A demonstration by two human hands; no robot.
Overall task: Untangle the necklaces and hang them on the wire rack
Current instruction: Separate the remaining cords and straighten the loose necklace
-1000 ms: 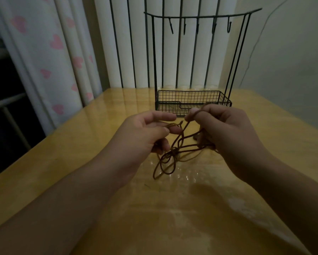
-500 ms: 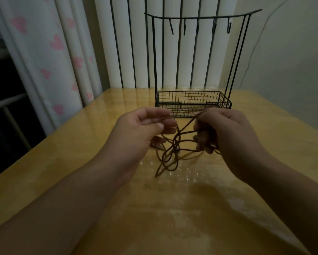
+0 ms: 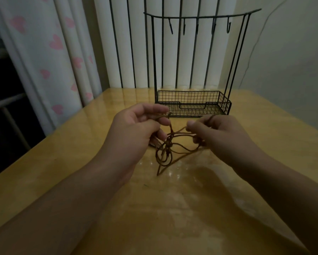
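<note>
The glossy yellow wooden tabletop (image 3: pixel 265 144) lay in dim light, a white curtain with pink hearts (image 3: pixel 49 52) hanging past its left edge and open surface before and beside the hands. The left hand (image 3: pixel 136 129) pinched one strand of the tangled brown cord necklaces (image 3: pixel 166 150) and the right hand (image 3: pixel 217 133) pinched another, the knot dangling between them over the tabletop. Judged from this, pulling the grips apart could tighten the knot, while the black wire rack with hooks and a mesh basket (image 3: pixel 193 104) stood just behind, near enough to snag a loop.

Brown cord necklaces (image 3: pixel 168 148) hang in a knotted tangle of loops just above the table. Behind them the black wire rack (image 3: pixel 193 103) stands upright, hooks bare.
</note>
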